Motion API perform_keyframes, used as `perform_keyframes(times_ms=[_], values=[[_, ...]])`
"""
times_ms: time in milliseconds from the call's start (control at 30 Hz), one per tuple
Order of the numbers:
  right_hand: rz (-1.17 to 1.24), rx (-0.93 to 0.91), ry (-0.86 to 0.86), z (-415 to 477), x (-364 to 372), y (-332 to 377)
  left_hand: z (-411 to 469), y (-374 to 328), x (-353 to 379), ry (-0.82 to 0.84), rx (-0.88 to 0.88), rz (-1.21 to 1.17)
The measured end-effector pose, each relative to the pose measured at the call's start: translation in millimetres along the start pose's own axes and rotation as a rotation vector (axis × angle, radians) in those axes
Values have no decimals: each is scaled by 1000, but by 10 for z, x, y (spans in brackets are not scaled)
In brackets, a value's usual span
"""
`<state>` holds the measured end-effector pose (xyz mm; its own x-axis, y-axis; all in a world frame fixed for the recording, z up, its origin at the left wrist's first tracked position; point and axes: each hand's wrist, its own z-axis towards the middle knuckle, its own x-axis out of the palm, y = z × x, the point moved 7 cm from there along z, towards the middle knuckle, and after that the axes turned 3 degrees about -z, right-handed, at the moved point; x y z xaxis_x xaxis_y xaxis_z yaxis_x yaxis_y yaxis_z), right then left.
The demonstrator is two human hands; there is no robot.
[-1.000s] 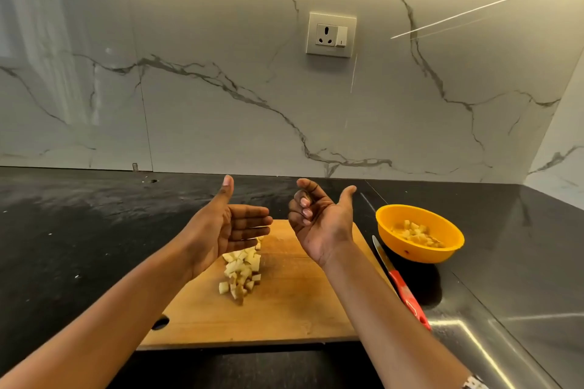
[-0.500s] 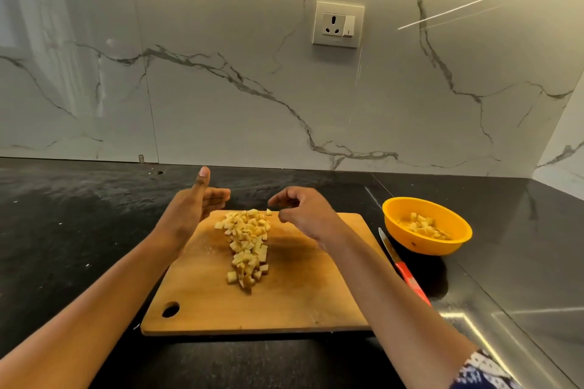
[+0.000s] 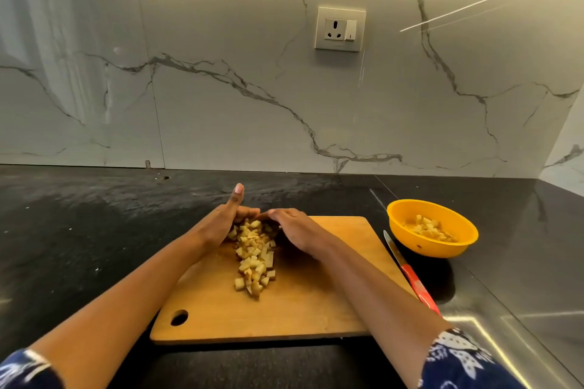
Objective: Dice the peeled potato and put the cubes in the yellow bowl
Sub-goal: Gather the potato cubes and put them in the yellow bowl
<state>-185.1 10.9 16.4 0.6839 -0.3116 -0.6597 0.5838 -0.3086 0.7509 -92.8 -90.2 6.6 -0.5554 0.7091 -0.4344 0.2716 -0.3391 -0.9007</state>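
Cupping both hands around the far end of a heap of potato cubes (image 3: 254,257), a person sets up a scoop on a wooden cutting board (image 3: 316,309). The left hand (image 3: 226,224) stands on edge, thumb straight up, fingers curved behind the heap. The right hand (image 3: 295,230) arches in from the other side, its bent fingers meeting the left's. Together they form a wall that looks meant to gather the loose cubes for lifting. Nothing is off the board yet, and the heap's near tail trails outside the hands. The yellow bowl (image 3: 437,249) sits on the black counter (image 3: 94,230) off the board's far right corner, with a smaller batch (image 3: 428,227) inside. A red-handled knife (image 3: 410,276) lies just beside the board's right edge, between board and bowl, so any handful carried across would pass over it. A wall socket (image 3: 340,29) is set in the marble backsplash (image 3: 189,73) above.
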Motion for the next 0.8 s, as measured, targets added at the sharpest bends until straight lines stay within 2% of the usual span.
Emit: perform_keyframes(times_ms=[133,200,267,333,433,500,600,667,733,800], values=[[85,-15,-31,-85,-87,-116,-171,14,-107,2,62,-210],[217,-34,-89,-95,-145,-109,-168,18,-235,-88,115,-345],[317,-29,-152,-58,-193,-102,-138,36,-329,-198,120,-365],[272,-16,-161,9,-182,-84,-93,36,-297,-206,81,-206],[63,24,-33,60,40,-3,-40,34,-92,-62,-4,165],[-19,55,-16,59,107,-25,-48,30,-20,-25,-19,224],[14,20,-27,-68,39,-92,-162,62,-14,32,-16,115],[107,-21,-7,-172,-58,-136,-288,56,-79,28,5,-85],[242,-35,-59,-232,-169,-154,-355,23,-174,-87,41,-258],[309,2,-142,-218,-219,-188,-372,-11,-197,-193,55,-243]])
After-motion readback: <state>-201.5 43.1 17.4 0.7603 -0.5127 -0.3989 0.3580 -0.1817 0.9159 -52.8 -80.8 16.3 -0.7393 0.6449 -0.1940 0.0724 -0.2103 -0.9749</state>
